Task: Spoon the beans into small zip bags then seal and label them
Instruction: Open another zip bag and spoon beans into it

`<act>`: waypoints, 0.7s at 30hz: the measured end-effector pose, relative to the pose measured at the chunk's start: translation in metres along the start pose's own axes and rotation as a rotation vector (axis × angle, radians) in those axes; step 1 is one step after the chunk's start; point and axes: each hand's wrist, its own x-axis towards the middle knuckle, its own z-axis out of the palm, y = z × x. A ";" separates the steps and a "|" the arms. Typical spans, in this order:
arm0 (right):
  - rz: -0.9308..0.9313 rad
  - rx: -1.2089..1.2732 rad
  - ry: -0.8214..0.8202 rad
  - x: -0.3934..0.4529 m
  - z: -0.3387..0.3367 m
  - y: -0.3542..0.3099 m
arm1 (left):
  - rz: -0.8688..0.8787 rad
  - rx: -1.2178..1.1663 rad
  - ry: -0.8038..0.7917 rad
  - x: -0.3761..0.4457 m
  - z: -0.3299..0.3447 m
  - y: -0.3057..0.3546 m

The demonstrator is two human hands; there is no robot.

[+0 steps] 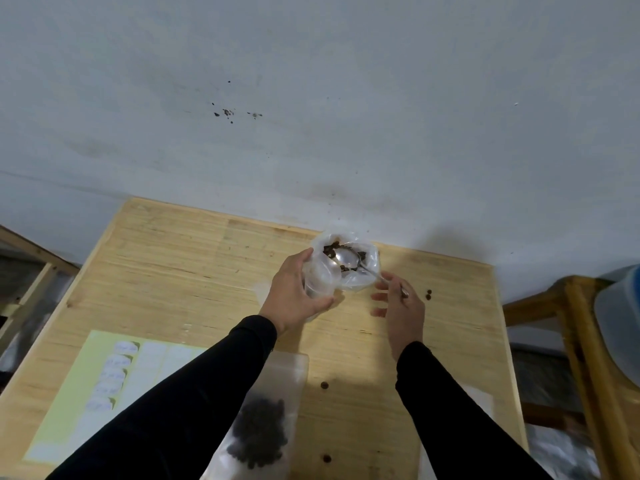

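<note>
At the far middle of the desk, a clear bag of beans was gripped from its nine o'clock side by the left hand, fingers curled round its wall. A spoon was sunk in the bag's mouth, its handle running toward four o'clock. The handle's end was pinched by the right hand, the nearer one, its other fingers spread loosely toward nine o'clock.

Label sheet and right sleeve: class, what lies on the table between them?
A filled zip bag of dark beans, partly under the left sleeve, seen in the head view.
</note>
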 end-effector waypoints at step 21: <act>0.284 0.434 -0.031 0.010 0.001 -0.007 | 0.023 0.022 -0.019 0.008 0.000 0.003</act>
